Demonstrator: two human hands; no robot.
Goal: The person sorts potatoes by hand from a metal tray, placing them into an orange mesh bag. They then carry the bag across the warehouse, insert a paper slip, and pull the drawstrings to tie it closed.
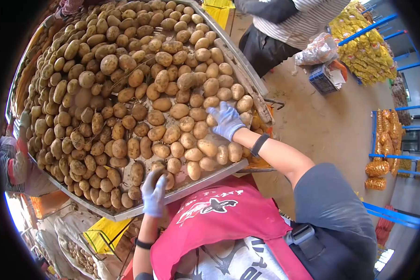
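Observation:
A wide metal-edged table (126,214) carries a thick spread of potatoes (161,81). Both of my hands wear pale blue gloves. At the near edge, my left hand (153,193) has its fingers closed around a potato (155,175). Farther right, my right hand (226,121) lies over the potatoes by the right rim, fingers spread and touching them; its fingertips are partly hidden among them. Several lighter potatoes (207,148) lie in a looser layer between my two hands.
A wooden board (247,79) runs along the right rim. Beyond it stand a person in a striped top (284,23), a blue crate (323,79) and stacked yellow net sacks (364,44). Another person's striped sleeve (9,163) shows at left. Yellow sacking (106,233) hangs below the table.

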